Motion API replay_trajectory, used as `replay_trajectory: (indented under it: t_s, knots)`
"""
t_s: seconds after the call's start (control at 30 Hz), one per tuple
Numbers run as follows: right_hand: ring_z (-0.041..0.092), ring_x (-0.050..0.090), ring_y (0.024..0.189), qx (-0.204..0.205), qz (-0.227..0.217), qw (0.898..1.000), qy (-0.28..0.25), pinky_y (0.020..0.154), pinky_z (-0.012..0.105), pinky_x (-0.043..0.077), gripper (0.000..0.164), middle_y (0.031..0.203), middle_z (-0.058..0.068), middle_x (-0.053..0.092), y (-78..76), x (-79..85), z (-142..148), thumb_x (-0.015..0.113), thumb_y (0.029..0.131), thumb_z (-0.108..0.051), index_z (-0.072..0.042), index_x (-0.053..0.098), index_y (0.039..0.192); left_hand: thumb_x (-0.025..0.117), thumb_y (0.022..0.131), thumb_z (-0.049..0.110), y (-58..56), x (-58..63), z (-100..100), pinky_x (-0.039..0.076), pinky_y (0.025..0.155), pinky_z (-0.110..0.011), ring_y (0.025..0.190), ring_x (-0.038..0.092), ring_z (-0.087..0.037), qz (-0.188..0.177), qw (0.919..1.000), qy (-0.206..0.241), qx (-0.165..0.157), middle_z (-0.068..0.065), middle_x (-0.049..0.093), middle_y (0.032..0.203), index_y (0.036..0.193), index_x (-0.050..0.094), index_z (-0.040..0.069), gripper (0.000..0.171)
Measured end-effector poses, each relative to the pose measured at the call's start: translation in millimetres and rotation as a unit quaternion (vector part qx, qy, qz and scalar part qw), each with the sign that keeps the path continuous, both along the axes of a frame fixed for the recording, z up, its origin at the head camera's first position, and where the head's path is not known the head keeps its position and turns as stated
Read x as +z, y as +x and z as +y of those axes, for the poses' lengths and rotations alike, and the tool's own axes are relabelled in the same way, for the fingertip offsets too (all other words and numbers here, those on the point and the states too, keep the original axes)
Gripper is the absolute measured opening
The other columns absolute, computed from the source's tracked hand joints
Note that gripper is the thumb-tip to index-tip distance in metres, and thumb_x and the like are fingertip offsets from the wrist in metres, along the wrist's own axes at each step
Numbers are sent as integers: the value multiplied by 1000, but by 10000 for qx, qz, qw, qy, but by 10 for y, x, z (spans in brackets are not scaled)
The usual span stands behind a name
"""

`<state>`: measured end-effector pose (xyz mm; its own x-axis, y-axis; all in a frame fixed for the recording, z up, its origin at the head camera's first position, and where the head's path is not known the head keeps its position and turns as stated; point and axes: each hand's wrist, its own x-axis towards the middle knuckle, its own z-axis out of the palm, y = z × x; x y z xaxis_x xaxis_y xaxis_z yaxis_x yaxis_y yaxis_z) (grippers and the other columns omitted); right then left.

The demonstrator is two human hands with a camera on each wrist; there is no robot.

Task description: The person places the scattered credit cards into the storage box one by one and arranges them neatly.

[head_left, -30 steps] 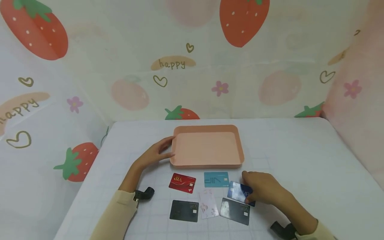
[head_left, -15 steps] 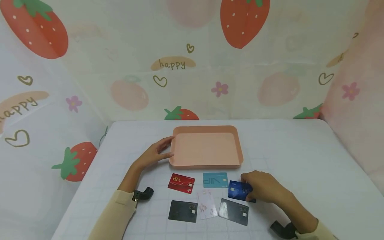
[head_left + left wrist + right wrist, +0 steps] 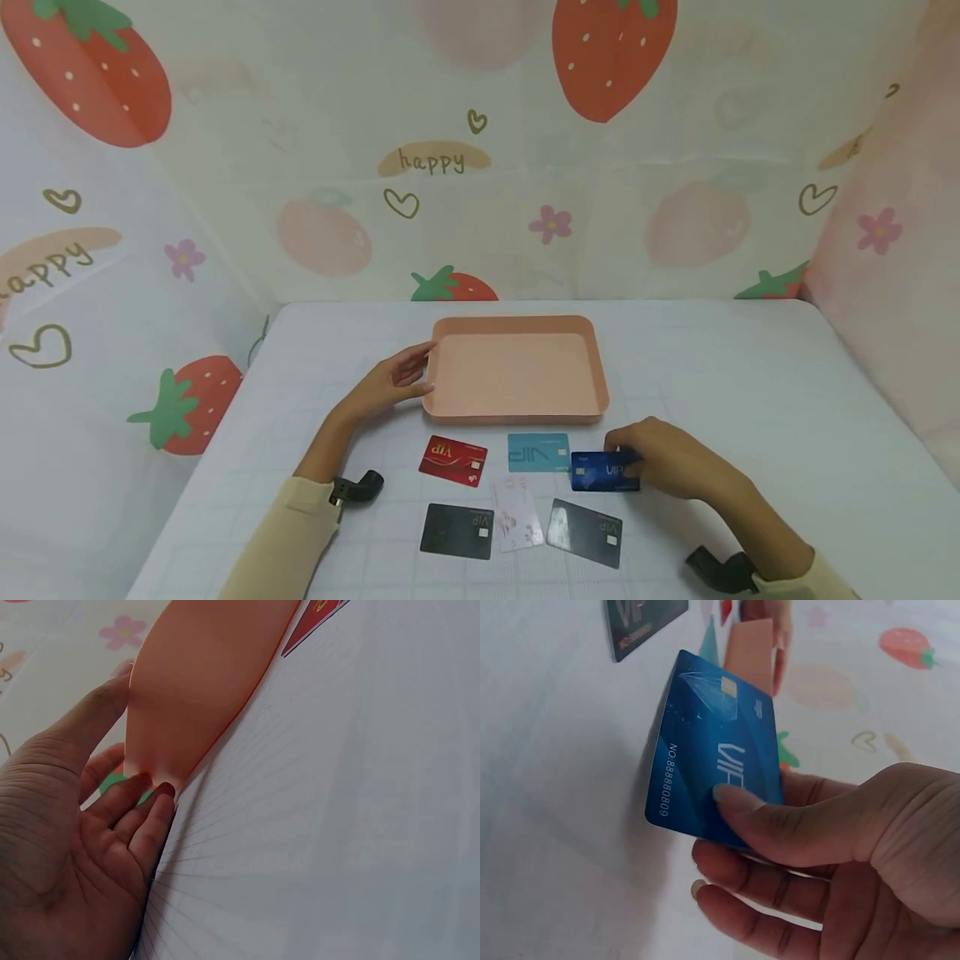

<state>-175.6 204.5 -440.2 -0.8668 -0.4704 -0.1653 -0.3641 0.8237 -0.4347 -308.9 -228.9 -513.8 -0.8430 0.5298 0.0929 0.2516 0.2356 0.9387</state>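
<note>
A blue VIP card [image 3: 596, 472] is pinched in my right hand [image 3: 682, 460], thumb on its printed face and fingers behind. In the right wrist view the card [image 3: 705, 750] is tilted up off the table, casting a shadow. My left hand [image 3: 381, 387] holds the left end of a shallow pink tray [image 3: 517, 418], thumb and fingertips against its outer wall [image 3: 195, 690]. In front of the tray lie a red VIP card [image 3: 453, 461], a light blue card [image 3: 538, 452], a black card [image 3: 457, 531], a pale patterned card [image 3: 517, 513] and a dark grey card [image 3: 585, 533].
A white checked cloth covers the table [image 3: 712, 367]. Strawberry-print sheets [image 3: 600, 208] hang behind and at both sides. Black wrist cameras sit on both arms, the right one [image 3: 722, 569] low over the cloth.
My right hand has tipped the blue card upward from the table, its face turning and its lower edge rising. The left hand stays at the tray. The other cards have not moved.
</note>
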Motion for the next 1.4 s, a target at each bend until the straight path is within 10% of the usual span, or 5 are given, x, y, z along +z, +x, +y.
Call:
replay_trajectory:
  t_s: [0.6, 1.4]
  knots:
    - [11, 64, 85, 321, 353, 9918, -1188, 71, 23, 59, 30, 111, 3, 74, -50, 81, 29, 74, 87, 5, -9, 74, 112, 73, 94, 9, 40, -16, -5, 33, 118, -35, 149, 33, -32, -96, 9999, 31, 28, -14, 32, 163, 158, 34, 6, 75]
    - [11, 67, 86, 98, 1075, 9735, -2017, 78, 29, 61, 35, 109, 2, 74, -35, 142, -45, 77, 87, 2, -14, 68, 118, 73, 95, 10, 32, 24, 12, 34, 118, -35, 149, 34, -31, -107, 9998, -95, 102, -12, 33, 163, 158, 34, 7, 74]
